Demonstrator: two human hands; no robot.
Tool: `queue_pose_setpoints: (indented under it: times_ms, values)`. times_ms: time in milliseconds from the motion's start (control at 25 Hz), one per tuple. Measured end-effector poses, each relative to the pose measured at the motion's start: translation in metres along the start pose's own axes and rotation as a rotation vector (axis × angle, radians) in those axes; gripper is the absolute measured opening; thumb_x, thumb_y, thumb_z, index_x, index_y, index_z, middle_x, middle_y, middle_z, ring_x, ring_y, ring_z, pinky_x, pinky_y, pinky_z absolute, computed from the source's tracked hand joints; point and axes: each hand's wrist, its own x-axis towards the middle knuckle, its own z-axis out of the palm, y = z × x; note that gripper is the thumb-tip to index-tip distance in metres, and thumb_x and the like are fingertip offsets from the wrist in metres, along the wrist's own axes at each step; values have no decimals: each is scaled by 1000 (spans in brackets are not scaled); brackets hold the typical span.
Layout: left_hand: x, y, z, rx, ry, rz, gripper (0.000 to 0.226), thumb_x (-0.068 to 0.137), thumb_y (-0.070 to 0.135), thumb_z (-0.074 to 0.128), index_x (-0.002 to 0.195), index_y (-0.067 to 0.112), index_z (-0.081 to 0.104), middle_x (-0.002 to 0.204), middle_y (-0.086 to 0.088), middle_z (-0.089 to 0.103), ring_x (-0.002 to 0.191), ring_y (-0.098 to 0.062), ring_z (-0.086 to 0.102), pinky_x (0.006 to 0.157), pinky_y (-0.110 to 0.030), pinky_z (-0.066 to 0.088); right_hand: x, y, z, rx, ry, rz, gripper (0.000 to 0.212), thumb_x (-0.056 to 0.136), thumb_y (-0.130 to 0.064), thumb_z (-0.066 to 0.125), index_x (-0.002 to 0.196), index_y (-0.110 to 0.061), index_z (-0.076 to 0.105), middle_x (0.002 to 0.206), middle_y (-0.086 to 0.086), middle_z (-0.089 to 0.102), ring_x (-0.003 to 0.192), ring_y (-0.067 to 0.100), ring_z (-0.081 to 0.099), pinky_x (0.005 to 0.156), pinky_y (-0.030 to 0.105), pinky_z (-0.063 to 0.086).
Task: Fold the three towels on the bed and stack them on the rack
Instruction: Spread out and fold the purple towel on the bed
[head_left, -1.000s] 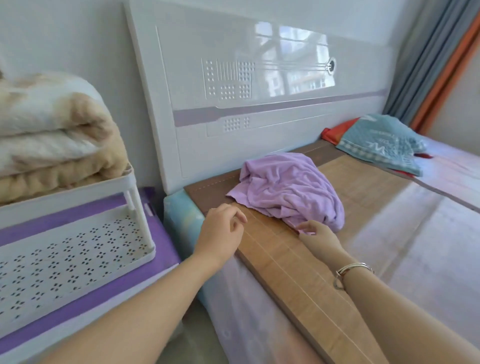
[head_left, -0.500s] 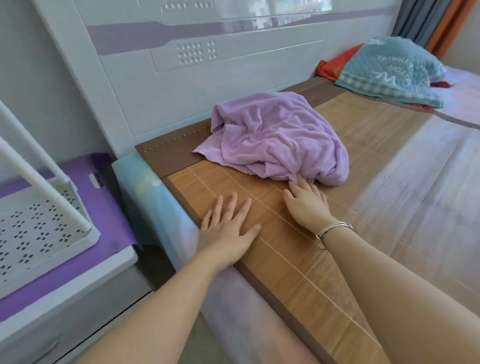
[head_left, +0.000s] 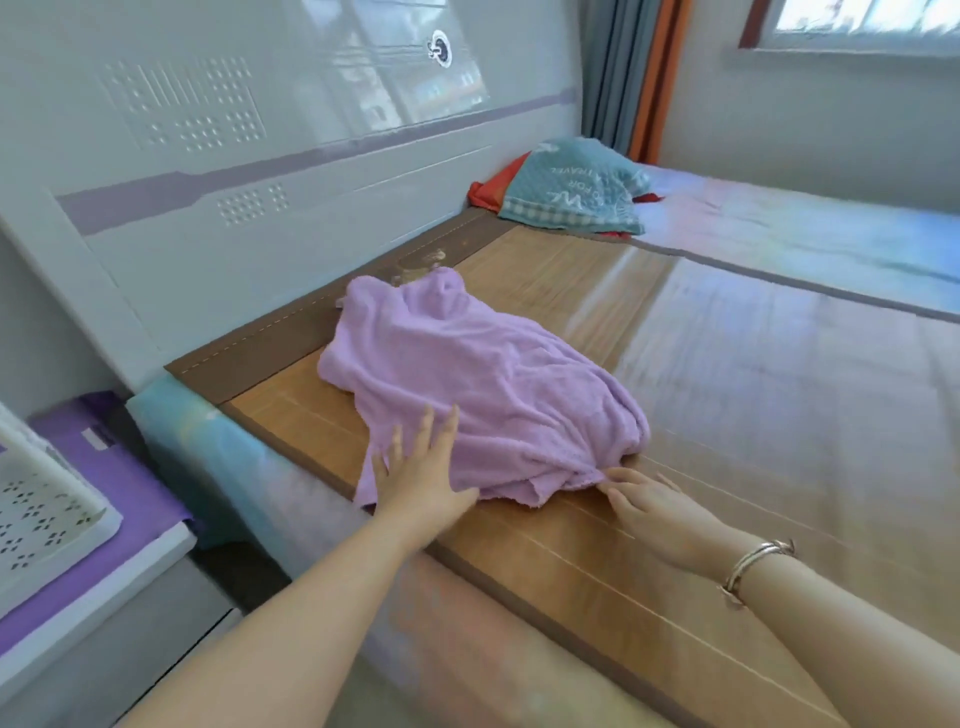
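None of the three towels looked folded yet. Nearest, left hand (head_left: 421, 475) lay flat with fingers spread on the near edge of the crumpled purple towel (head_left: 483, 395); right hand (head_left: 657, 506) loose, fingertips touching its near hem, grasping nothing. Heaped on the bed (head_left: 727, 415) mat, near the left edge. At the left, white perforated rack (head_left: 47, 499) shelf showed bare, only partly seen. Far off by the headboard (head_left: 260, 171), teal towel (head_left: 571, 189) over a red one (head_left: 488, 187), both unfolded.

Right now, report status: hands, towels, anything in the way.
Left hand flat, open on purple towel. Right hand open at its near edge. Towel still crumpled on bamboo mat. Teal towel by headboard. Nothing blocking.
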Motion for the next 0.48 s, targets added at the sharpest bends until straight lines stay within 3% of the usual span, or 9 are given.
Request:
queue_pose_setpoints:
  times_ms: [80,160,280,400,480]
  values:
    - [-28,46,15,71,-108,106,93,83,44,61,151,41,-2,158,10,-23,146,-32,-15,116,-56,-1,-68,48,-9,-52,20,108,44,104,-26,18,133,-30,51,146,-19,35,135,0,30,117,33,11]
    - [-51,82,36,112,-193,167,86,80,43,63,150,39,14,159,10,-16,146,-32,-12,115,-58,-2,-125,92,-21,-118,50,216,42,103,-26,20,128,-30,54,147,-16,38,136,-1,27,115,32,17]
    - [-94,150,77,144,-255,312,68,81,34,60,143,33,32,156,7,18,144,-29,12,114,-60,0,-215,152,-48,-195,93,445,41,102,-27,21,128,-28,53,147,-12,39,138,6,27,112,38,21]
    - [-140,225,114,184,-233,500,32,85,20,51,116,26,52,125,3,48,123,-27,42,112,-61,13,-281,207,-57,-111,157,684,50,97,-42,22,137,-26,48,154,-6,29,141,17,26,113,46,23]
    - [-160,265,132,100,-164,548,11,87,17,45,95,22,52,108,-1,59,110,-28,53,105,-51,28,-313,234,-50,-103,173,779,72,83,-58,27,143,-19,40,156,5,25,145,24,19,114,47,24]
